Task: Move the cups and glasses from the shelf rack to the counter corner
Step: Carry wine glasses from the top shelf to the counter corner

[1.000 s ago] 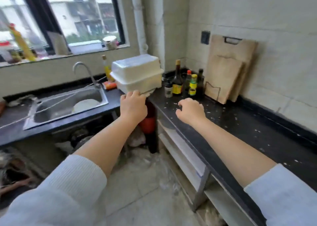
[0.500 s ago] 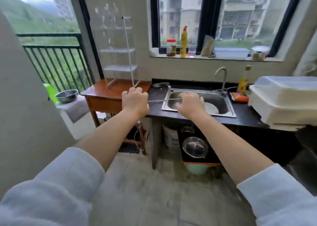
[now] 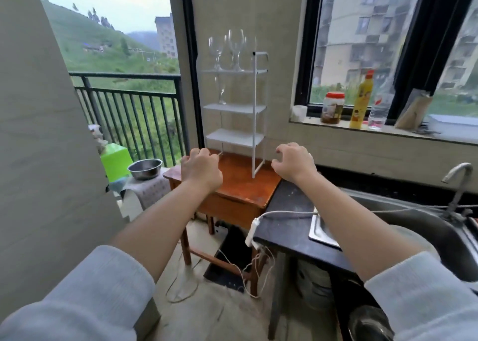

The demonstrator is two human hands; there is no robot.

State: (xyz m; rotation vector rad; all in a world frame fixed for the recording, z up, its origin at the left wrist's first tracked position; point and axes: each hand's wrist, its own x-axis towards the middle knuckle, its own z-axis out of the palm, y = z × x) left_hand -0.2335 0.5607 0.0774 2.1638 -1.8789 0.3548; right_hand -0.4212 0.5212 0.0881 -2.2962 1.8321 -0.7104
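Note:
A white wire shelf rack (image 3: 254,108) stands on a small wooden table (image 3: 240,185). Two clear wine glasses (image 3: 235,48) stand upright on its top shelf, and one more stemmed glass (image 3: 222,93) stands on the shelf below. My left hand (image 3: 200,168) hovers in front of the rack's base, fingers curled loosely, holding nothing. My right hand (image 3: 292,162) is held out to the right of the rack above the dark counter's end, fingers bent and apart, empty. Both hands are well below the glasses.
A dark counter (image 3: 289,219) with a steel sink (image 3: 413,224) and tap (image 3: 459,183) runs right. A white power strip (image 3: 252,230) and cables hang off its end. Bottles and a jar (image 3: 333,108) sit on the windowsill. A steel bowl (image 3: 144,168) lies left by the balcony railing.
My view has swung left from the counter corner, past the sink, to the shelf rack, which is now closer. Both hands stay raised and empty.

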